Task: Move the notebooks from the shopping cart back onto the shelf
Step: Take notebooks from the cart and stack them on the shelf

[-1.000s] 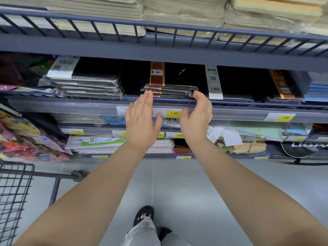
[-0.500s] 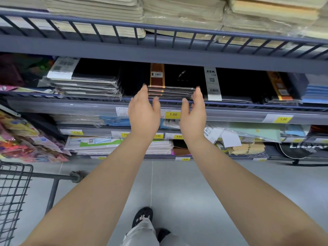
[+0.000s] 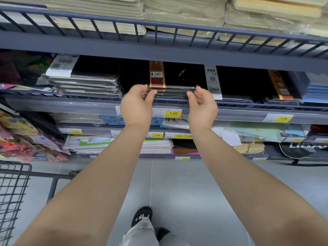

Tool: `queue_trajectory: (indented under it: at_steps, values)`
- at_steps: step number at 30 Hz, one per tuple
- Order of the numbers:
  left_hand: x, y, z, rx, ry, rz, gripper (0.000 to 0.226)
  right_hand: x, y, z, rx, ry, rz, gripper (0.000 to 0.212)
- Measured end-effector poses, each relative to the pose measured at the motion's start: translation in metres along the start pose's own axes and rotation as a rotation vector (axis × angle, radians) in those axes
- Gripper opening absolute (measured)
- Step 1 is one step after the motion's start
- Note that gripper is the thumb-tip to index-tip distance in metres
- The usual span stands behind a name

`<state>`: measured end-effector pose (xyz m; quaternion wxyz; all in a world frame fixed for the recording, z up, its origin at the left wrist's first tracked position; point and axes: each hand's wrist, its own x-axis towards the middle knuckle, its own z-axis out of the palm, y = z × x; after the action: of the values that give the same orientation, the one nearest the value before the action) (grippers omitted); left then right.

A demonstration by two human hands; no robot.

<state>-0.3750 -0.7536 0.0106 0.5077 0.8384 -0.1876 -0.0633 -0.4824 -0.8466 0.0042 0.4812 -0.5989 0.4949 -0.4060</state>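
Observation:
A stack of black notebooks (image 3: 174, 80) in clear wrap, with a brown and gold band on top, lies on the grey shelf (image 3: 248, 108) behind its front rail. My left hand (image 3: 136, 105) pinches the stack's near left corner with curled fingers and thumb. At the near right corner, my right hand (image 3: 202, 105) pinches it the same way. The shopping cart (image 3: 12, 194) shows only as a wire corner at the lower left; its contents are out of view.
More wrapped black notebooks (image 3: 85, 80) lie left of the stack and others (image 3: 248, 86) to its right. Cream pads (image 3: 186, 13) fill the shelf above. Lower shelves hold paper goods and price tags (image 3: 173, 113). My foot (image 3: 142, 215) stands on the grey floor.
Both hands went from flat, straight fingers against the front of the stack to curled fingers pinching its two near corners. The stack now sits a little further in on the shelf.

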Motion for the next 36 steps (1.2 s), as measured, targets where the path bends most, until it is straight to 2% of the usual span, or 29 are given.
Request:
queue_trajectory:
  at_steps: [3,7,9,13,16,19,22,28,36]
  values:
    - [-0.004,-0.001,-0.002,0.012,-0.069,0.022,0.045,-0.006,-0.001,0.0,-0.069,-0.041,-0.025,0.042]
    - [-0.027,0.004,-0.022,0.184,-0.199,0.088,0.062,-0.03,-0.002,-0.008,-0.371,-0.13,-0.19,0.06]
    - [-0.04,0.005,-0.043,0.265,-0.213,0.157,0.058,-0.046,-0.009,-0.011,-0.478,-0.202,-0.28,0.061]
    - [-0.05,-0.01,-0.09,0.372,-0.168,0.238,0.047,-0.084,-0.029,0.001,-0.653,-0.456,-0.458,0.059]
    - [-0.045,-0.032,-0.118,0.463,-0.179,0.244,0.053,-0.115,-0.036,0.022,-0.728,-0.556,-0.604,0.057]
    - [-0.034,-0.052,-0.141,0.55,-0.188,0.243,0.064,-0.139,-0.035,0.05,-0.788,-0.587,-0.7,0.058]
    - [-0.014,-0.068,-0.158,0.655,-0.19,0.272,0.069,-0.149,-0.031,0.081,-0.872,-0.486,-0.781,0.061]
    - [0.028,-0.095,-0.163,0.824,-0.402,0.316,0.07,-0.151,-0.015,0.137,-1.01,-0.343,-0.636,0.069]
    - [0.042,-0.104,-0.151,0.861,-0.454,0.34,0.069,-0.144,-0.014,0.153,-1.056,-0.372,-0.495,0.071]
